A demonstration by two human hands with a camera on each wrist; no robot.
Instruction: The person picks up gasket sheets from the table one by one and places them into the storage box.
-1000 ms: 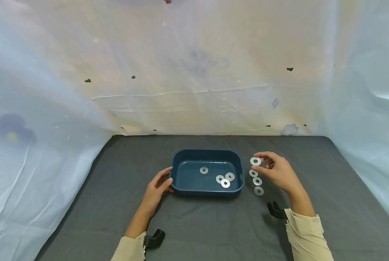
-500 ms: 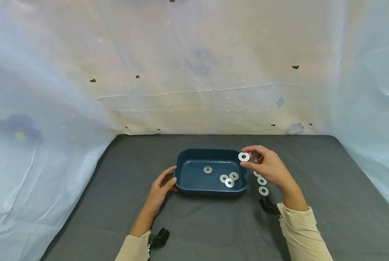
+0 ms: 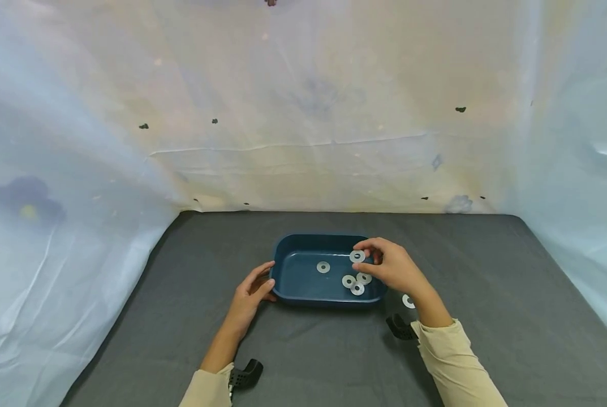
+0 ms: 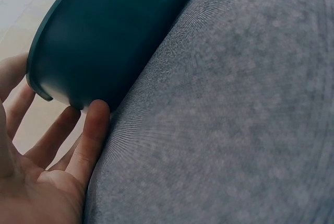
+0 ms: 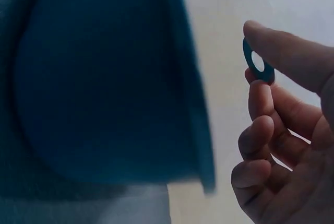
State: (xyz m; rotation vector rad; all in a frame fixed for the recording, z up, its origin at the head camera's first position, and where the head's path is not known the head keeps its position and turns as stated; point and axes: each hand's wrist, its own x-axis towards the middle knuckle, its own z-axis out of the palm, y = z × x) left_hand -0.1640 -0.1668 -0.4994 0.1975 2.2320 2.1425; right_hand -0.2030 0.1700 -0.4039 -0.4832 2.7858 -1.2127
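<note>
Tabletop [image 3: 486,271]: dark grey cloth, soft underfoot for small parts. Blue tray [image 3: 288,282]: rigid plastic, judged light and apt to slide; the left hand [image 3: 249,294] rests relaxed, fingers straight, against its 9 o'clock end wall. Four loose washers [image 3: 356,282] lie on the tray floor; one more washer on the cloth [image 3: 407,301] sits at the tray's 4 o'clock. Right hand [image 3: 392,268] pinches the held washer [image 3: 357,256] over the tray interior, toward 3 o'clock. Washer judged thin, stiff, smooth metal, slippery; an edge pinch between thumb and forefinger suits.
</note>
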